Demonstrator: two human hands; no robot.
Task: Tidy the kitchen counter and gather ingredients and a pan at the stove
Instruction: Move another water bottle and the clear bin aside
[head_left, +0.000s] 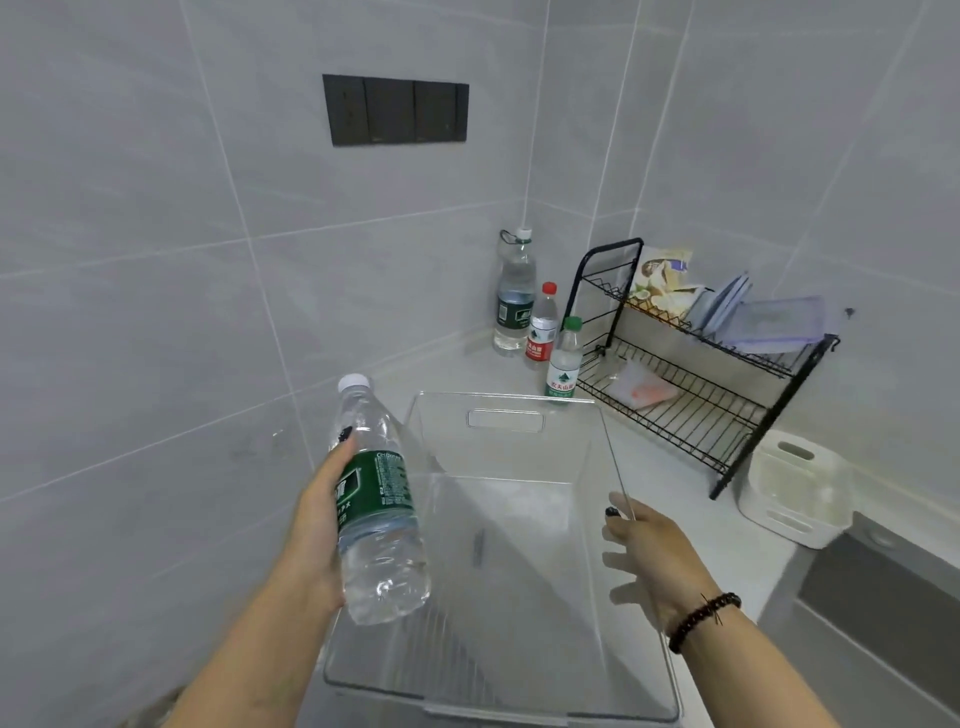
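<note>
My left hand (322, 525) grips a clear water bottle with a green label and white cap (376, 499), held upright just left of a clear plastic bin (506, 415). The bin stands on the pale counter and holds nothing. My right hand (654, 556) holds the bin's right wall, thumb over the rim and fingers against the wall. A beaded bracelet sits on that wrist. Three more bottles stand in the corner behind the bin: a tall green-labelled one (514, 296), a red-capped one (541, 327) and a green-capped one (564, 358).
A black two-tier wire rack (696, 410) stands at the right wall with a snack bag, plastic lids and a container on top and a pouch below. A white slotted box (795, 488) sits beside it. A dark socket panel (396, 109) is on the tiled wall.
</note>
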